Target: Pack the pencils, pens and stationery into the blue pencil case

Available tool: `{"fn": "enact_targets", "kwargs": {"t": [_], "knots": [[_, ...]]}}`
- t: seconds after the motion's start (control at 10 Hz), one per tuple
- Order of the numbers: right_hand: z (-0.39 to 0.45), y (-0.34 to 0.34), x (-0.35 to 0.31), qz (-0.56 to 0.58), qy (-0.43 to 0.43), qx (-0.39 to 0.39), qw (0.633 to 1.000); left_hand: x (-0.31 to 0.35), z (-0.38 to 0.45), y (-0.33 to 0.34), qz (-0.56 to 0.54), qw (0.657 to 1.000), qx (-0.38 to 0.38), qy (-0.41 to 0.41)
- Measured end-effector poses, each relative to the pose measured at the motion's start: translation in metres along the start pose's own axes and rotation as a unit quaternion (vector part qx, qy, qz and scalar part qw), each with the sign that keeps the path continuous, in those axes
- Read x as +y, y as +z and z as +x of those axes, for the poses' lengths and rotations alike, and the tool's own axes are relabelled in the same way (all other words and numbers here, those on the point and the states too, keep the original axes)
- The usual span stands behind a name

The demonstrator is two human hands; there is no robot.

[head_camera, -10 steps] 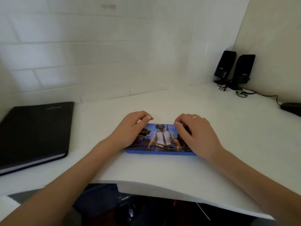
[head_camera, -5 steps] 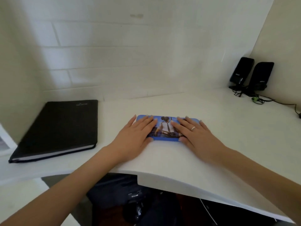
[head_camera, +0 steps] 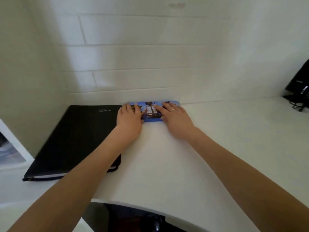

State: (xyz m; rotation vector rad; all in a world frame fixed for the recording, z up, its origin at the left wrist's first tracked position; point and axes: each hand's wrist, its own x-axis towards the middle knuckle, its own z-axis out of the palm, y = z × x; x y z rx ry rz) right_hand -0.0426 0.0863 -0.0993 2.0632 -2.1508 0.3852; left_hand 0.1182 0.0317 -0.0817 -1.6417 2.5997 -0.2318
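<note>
The white table [head_camera: 217, 148] carried a black folder [head_camera: 75, 139] at left. The closed blue pencil case [head_camera: 151, 112] lay against the back wall. Left hand [head_camera: 129, 118] and right hand [head_camera: 175, 118] pressed flat, fingers spread, gripping nothing. Further pushing risked jamming the case against wall or folder.

So I'm looking at the blue pencil case [head_camera: 151, 113] and it's lying flat and closed on the white desk, long side running left to right, pushed up close to the tiled back wall. The lid has a printed picture: a figure in a white shirt and dark tie against a blue sky. Both ends are covered, so I only see the middle strip and the rounded far corners. No loose pens or pencils visible.
</note>
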Motion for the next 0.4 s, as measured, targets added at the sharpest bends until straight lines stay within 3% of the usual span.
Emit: {"fn": "enact_targets", "kwargs": {"t": [0.3, 0.4], "knots": [[0.012, 0.012, 0.012, 0.052, -0.017, 0.043, 0.998, -0.004, 0.013, 0.009, -0.079, 0.997, -0.008, 0.002], [0.0, -0.015, 0.022, 0.298, -0.021, -0.05, 0.953, -0.015, 0.02, -0.01, -0.132, 0.988, -0.068, 0.032]]}}
